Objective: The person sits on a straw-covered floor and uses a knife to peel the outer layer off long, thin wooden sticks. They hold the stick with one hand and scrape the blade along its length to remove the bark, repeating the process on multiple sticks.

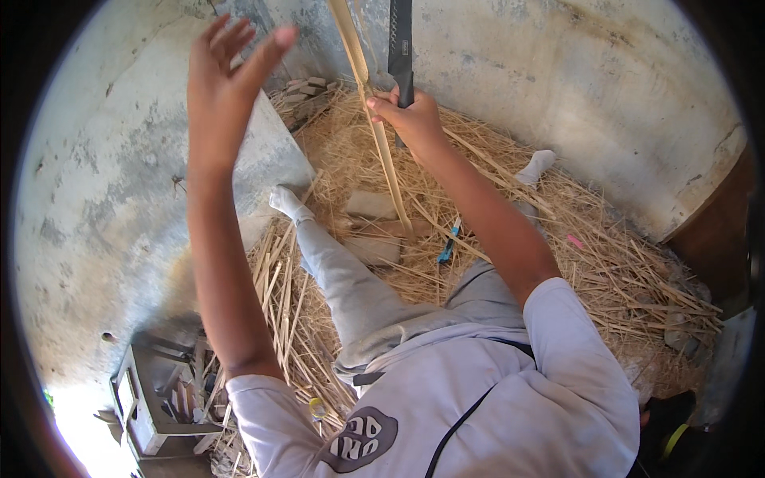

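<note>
My left hand (227, 84) is raised high at the left, fingers spread and slightly blurred, with nothing in it. In front of me my right hand (410, 119) is closed around the dark handle of a long black blade (400, 44) that points up and shows a toothed pattern along its left edge. I cannot tell whether it is a saw or a machete. My right thumb and fingers also hold a long split bamboo strip (388, 163), which stands nearly upright beside the blade. Its lower end reaches the bricks between my legs; its top runs out of view.
Bamboo shavings and thin strips (590, 263) cover the floor. A blue utility knife (449, 241) and flat bricks (371, 205) lie between my legs. Concrete walls (574, 80) stand ahead and at left. A box of scraps (163, 398) is at lower left, a pink object (574, 241) at right.
</note>
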A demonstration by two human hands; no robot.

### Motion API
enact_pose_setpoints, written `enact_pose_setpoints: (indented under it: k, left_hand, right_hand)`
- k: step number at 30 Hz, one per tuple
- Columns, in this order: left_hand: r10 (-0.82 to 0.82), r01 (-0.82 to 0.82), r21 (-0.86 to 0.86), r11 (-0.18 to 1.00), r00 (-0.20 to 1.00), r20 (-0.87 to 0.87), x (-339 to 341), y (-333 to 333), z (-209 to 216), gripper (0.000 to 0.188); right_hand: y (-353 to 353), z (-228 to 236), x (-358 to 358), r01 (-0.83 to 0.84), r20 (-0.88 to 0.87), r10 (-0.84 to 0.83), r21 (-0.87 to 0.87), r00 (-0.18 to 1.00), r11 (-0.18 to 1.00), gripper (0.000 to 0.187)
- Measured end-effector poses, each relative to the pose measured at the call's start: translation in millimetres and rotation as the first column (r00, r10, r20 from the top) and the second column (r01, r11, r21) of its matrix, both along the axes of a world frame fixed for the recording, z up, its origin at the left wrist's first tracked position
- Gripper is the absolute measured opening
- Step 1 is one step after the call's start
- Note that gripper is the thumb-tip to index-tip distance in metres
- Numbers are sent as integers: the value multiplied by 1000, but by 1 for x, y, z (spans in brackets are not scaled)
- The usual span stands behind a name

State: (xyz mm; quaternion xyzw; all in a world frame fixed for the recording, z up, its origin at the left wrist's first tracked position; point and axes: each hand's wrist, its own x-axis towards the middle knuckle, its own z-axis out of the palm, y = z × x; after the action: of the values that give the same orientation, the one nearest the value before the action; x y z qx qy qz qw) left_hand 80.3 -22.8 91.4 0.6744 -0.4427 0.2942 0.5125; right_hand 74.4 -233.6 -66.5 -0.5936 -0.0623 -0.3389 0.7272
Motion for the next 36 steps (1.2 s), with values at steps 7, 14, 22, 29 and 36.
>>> enact_pose_setpoints:
  k: [7, 14, 22, 29, 36]
  left_hand:
    - [-126, 128, 0, 992, 977, -174, -4, -56, 64, 84]
    - [-306, 283, -119, 952, 910, -279, -13, -71, 56, 36]
    - [-583, 574, -132, 808, 747, -319, -3, -77, 38, 25]
    - [-763, 771, -356, 529, 247, -598, 36, -70, 64, 29]
    - [-592, 591, -119, 798, 732, -338, -9, -81, 39, 19]
  right_hand:
    - [9, 24, -11, -38, -7, 37, -40, 999, 998, 33]
    - [4, 8, -20, -48, -44, 45, -49, 998, 998, 33]
    - [0, -11, -16, 19, -22, -19, -19, 1000, 1000, 35]
    - [11, 8, -31, -67, -85, 69, 28, 994, 997, 34]
    - [15, -7, -43, -94, -62, 100, 98, 993, 991, 35]
